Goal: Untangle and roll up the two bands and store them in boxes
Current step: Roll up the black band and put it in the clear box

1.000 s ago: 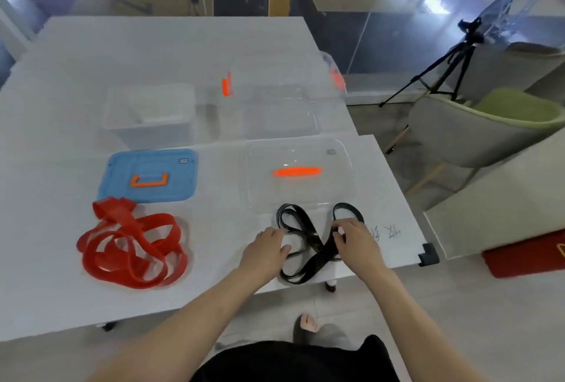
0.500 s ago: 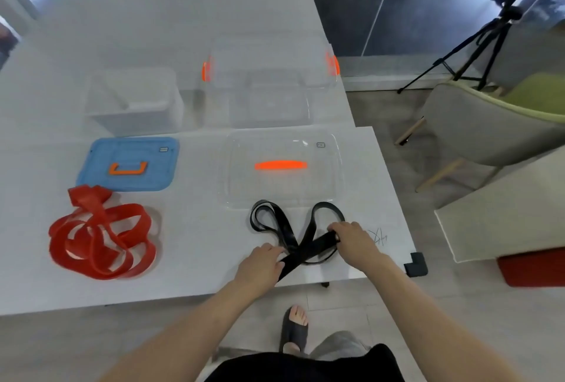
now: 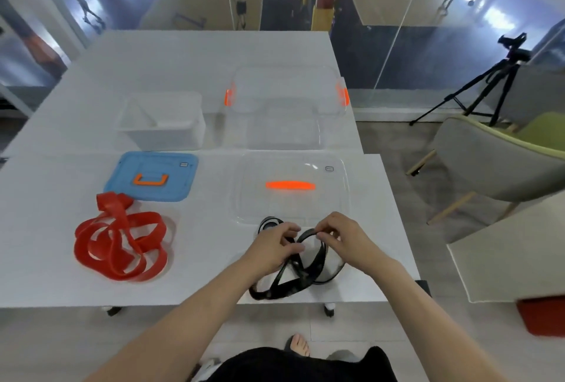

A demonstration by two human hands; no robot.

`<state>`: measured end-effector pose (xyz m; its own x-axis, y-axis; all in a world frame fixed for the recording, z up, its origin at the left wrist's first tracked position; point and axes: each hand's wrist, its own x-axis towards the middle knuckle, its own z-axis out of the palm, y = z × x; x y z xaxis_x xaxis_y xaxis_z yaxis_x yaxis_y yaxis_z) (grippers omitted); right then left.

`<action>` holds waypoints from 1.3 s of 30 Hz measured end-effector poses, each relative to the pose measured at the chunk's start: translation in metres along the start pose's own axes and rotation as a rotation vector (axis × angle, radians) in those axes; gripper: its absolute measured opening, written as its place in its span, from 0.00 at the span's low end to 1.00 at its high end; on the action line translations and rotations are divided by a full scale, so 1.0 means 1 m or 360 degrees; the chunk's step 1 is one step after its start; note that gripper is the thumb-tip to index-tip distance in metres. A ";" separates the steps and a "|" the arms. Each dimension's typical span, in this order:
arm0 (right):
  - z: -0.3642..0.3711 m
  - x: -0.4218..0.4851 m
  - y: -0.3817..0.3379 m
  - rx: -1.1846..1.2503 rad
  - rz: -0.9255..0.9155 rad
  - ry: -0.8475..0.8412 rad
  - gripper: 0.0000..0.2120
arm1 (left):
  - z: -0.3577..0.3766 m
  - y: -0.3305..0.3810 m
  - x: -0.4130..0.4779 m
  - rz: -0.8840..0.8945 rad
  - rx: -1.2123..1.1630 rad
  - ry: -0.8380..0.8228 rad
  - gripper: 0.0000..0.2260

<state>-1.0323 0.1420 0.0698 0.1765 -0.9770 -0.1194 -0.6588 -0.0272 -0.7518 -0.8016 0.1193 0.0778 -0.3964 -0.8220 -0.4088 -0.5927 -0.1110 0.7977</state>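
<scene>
A tangled black band [image 3: 301,280] hangs above the table's front edge, held up in both hands. My left hand [image 3: 272,248] pinches one strand and my right hand [image 3: 342,236] pinches a loop just beside it, fingers nearly touching. A tangled red band [image 3: 122,247] lies in a heap at the front left. Two open boxes stand further back: a white box [image 3: 162,124] and a clear box [image 3: 287,106] with orange latches. Their lids lie flat in front of them: a blue lid [image 3: 153,176] and a clear lid [image 3: 290,189] with an orange handle.
The white table [image 3: 208,259] ends just right of my right hand, with a dark corner guard [image 3: 423,285]. Off the table to the right stand a grey-green chair [image 3: 501,161] and a camera tripod [image 3: 486,91]. A glass wall runs behind.
Both hands have lifted the black band off the table and come close together over it; before, they pressed it flat, spread apart. The view has tilted up.
</scene>
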 end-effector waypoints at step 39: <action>-0.066 -0.023 -0.135 0.0968 -0.0326 0.0815 0.15 | -0.063 0.173 -0.063 0.0779 -0.1280 0.0495 0.10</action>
<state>-0.9956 0.1541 0.2172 -0.2024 -0.9446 0.2585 -0.1122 -0.2398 -0.9643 -0.8350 0.1164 0.2688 -0.2003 -0.9757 0.0887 0.2853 0.0286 0.9580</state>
